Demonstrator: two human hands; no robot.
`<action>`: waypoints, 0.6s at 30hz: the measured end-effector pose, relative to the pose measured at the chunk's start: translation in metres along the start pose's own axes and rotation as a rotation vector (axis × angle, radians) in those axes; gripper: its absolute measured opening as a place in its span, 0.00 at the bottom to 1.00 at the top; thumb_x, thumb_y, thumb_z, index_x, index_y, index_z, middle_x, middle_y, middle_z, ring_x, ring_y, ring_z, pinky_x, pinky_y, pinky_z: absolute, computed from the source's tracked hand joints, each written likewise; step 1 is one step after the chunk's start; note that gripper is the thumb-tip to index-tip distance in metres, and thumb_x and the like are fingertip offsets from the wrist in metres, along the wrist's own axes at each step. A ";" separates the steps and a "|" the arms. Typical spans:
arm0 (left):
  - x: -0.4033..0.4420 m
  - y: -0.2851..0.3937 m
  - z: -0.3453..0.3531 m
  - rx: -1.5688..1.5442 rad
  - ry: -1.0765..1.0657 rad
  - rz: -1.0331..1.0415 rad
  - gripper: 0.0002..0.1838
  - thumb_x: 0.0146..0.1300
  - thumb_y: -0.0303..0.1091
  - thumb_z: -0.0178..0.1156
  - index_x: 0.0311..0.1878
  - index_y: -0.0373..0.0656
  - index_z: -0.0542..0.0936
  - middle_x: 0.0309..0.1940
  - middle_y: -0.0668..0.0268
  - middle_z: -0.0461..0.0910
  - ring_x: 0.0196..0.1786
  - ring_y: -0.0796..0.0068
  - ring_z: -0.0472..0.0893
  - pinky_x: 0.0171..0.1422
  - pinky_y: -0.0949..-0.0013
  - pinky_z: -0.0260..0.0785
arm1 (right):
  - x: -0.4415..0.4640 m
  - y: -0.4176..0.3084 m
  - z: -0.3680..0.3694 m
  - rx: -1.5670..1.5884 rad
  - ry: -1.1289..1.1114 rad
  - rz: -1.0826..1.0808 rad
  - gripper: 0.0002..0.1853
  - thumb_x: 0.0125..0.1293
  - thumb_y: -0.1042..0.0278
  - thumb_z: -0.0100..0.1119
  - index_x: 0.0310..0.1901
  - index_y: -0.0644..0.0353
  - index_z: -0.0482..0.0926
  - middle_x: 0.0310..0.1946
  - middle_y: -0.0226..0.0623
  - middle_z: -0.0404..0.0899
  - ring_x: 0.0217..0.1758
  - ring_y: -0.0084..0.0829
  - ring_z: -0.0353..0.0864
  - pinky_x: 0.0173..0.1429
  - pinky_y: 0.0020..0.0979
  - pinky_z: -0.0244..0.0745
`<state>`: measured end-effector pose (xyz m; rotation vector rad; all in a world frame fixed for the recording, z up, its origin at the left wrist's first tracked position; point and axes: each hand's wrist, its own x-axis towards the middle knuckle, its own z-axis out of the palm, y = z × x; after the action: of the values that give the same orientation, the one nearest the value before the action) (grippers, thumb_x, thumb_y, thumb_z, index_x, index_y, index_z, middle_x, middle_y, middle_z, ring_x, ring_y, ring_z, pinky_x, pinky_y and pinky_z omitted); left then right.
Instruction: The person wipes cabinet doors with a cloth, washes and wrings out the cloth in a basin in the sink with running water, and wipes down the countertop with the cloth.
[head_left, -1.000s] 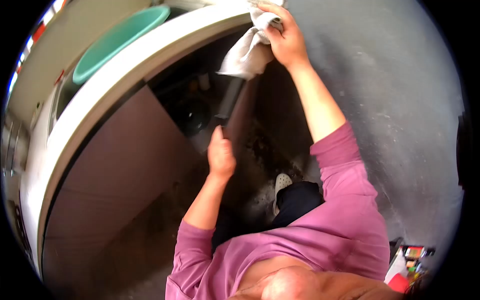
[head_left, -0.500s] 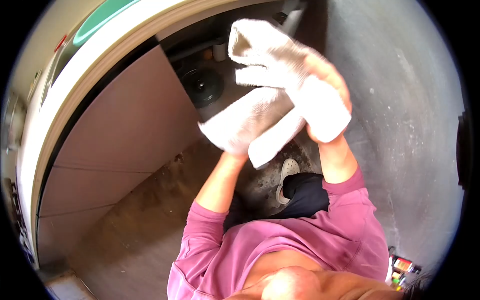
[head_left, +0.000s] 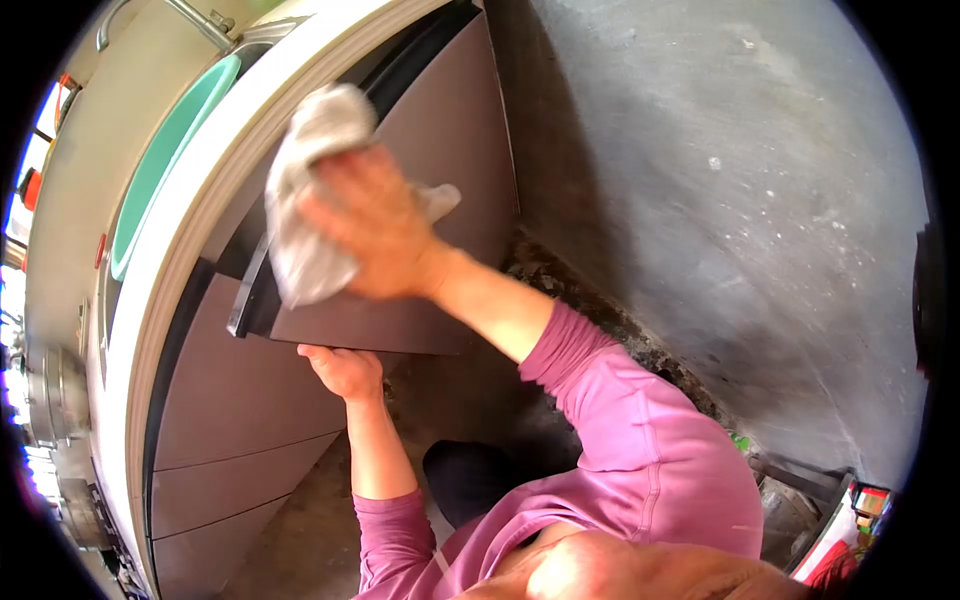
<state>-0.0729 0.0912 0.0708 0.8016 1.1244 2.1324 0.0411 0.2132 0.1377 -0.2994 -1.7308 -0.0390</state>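
Observation:
A light grey-white cloth (head_left: 310, 240) lies under my right hand (head_left: 375, 225), whose fingers press it against the top part of a brownish cabinet door (head_left: 400, 315); hand and cloth are blurred. The door stands partly open, with a dark edge strip at its top. My left hand (head_left: 347, 372) is at the door's lower edge, its thumb side against the panel and its fingers partly hidden behind it.
A pale counter edge (head_left: 185, 235) curves along the left. On it are a green basin (head_left: 170, 165), a faucet (head_left: 205, 25) and metal pots (head_left: 55, 395). A grey wall (head_left: 740, 200) rises at right. Small packages (head_left: 870, 502) stand at lower right.
The view has turned. The cloth, spread across both hands half a second ago, is now under my right hand on the door. My left hand has left the cloth for the door's edge.

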 end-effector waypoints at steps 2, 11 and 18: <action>0.002 0.002 0.002 -0.017 -0.073 0.056 0.37 0.60 0.62 0.37 0.57 0.37 0.60 0.57 0.62 0.61 0.58 0.67 0.62 0.61 0.64 0.55 | -0.011 0.051 -0.004 -0.055 0.111 0.071 0.33 0.51 0.56 0.56 0.58 0.60 0.61 0.60 0.51 0.55 0.65 0.49 0.51 0.67 0.46 0.40; -0.004 -0.010 -0.004 -0.044 -0.095 0.131 0.36 0.60 0.64 0.34 0.56 0.39 0.63 0.55 0.64 0.64 0.57 0.67 0.63 0.60 0.62 0.56 | -0.060 0.095 -0.007 -0.385 -0.119 0.651 0.26 0.58 0.62 0.44 0.56 0.69 0.59 0.55 0.57 0.57 0.61 0.49 0.53 0.64 0.41 0.47; 0.021 -0.008 -0.034 -0.395 -0.575 -0.200 0.40 0.59 0.66 0.30 0.63 0.42 0.53 0.62 0.62 0.54 0.63 0.61 0.56 0.67 0.56 0.47 | -0.100 -0.051 0.026 0.246 -0.290 0.179 0.36 0.49 0.44 0.53 0.59 0.52 0.60 0.56 0.50 0.57 0.62 0.52 0.53 0.64 0.58 0.37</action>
<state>-0.1093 0.0934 0.0530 0.9745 0.4450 1.7108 0.0197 0.1516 0.0431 -0.2869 -1.9649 0.3606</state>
